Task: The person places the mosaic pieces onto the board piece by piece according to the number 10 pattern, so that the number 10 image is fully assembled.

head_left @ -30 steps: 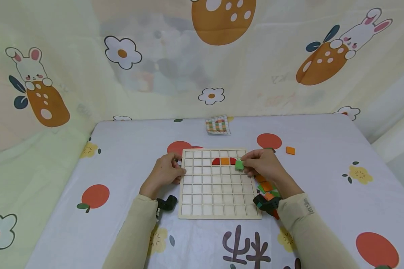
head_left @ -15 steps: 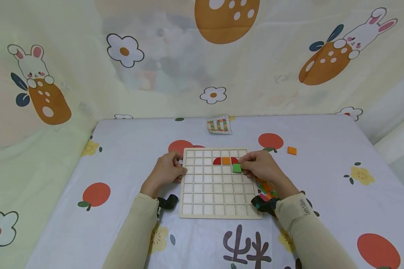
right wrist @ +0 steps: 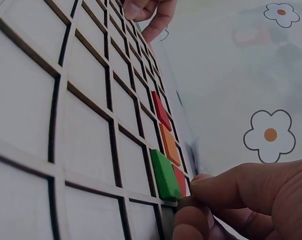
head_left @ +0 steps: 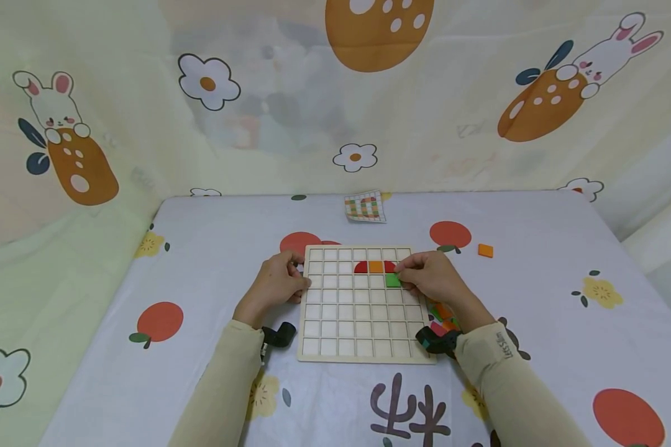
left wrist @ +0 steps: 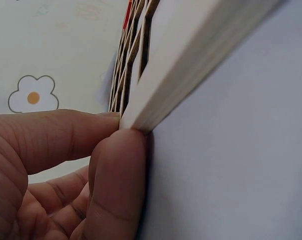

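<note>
A wooden grid board point(head_left: 344, 313) lies flat on the table. My left hand point(head_left: 274, 282) grips its left edge; in the left wrist view the thumb point(left wrist: 118, 185) lies along the side and the index finger point(left wrist: 65, 135) reaches the rim. My right hand point(head_left: 436, 276) holds a green square tile point(head_left: 393, 280) by its right end, at a cell in the third row. In the right wrist view the green tile point(right wrist: 166, 175) sits slightly proud of the grid, its corner at the fingertips. Just behind it, a red piece point(head_left: 361, 267), an orange square point(head_left: 376, 267) and another red piece point(head_left: 389, 267) form a row.
A loose pile of coloured tiles point(head_left: 443, 312) lies right of the board, partly under my right wrist. One orange tile point(head_left: 485, 251) lies apart at the back right. A printed pattern card point(head_left: 365, 207) stands behind the board. A patterned curtain point(head_left: 279, 143) hangs beyond the table.
My right hand has moved slightly left and down with the green tile, which has gone from tilted above the board to lying at a cell. My left hand stays on the board's edge.
</note>
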Action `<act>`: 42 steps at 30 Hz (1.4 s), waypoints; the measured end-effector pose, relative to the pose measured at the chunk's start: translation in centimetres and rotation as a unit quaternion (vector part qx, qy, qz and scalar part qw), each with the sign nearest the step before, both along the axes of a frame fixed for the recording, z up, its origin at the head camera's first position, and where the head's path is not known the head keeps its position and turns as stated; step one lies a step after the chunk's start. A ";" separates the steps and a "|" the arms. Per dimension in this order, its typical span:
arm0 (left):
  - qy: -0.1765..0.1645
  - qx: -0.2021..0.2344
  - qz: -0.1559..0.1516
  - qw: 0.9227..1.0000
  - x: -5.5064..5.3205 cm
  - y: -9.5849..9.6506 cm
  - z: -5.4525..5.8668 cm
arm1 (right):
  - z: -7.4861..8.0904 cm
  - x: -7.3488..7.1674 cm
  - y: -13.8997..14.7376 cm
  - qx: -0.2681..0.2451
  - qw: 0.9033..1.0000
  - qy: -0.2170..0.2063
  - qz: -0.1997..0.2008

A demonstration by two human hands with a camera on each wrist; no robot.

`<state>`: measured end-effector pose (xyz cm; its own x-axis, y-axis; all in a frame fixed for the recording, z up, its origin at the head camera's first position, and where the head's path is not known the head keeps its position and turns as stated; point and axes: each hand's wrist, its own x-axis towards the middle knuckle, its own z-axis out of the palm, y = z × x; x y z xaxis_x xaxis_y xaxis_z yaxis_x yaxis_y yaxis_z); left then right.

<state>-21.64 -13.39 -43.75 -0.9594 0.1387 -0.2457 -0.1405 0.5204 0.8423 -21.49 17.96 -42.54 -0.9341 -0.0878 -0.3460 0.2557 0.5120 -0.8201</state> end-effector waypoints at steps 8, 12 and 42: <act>-0.007 0.001 0.001 1.000 -0.1 0.2 0.1 | 0.1 0.2 0.3 -0.015 1.000 0.014 0.001; -0.011 0.002 0.005 1.000 -0.1 0.1 0.0 | 0.9 0.4 1.1 -0.040 0.999 0.030 -0.007; -0.008 0.001 0.000 1.000 -0.1 0.0 -0.1 | 0.5 0.4 6.5 0.119 0.993 0.006 0.000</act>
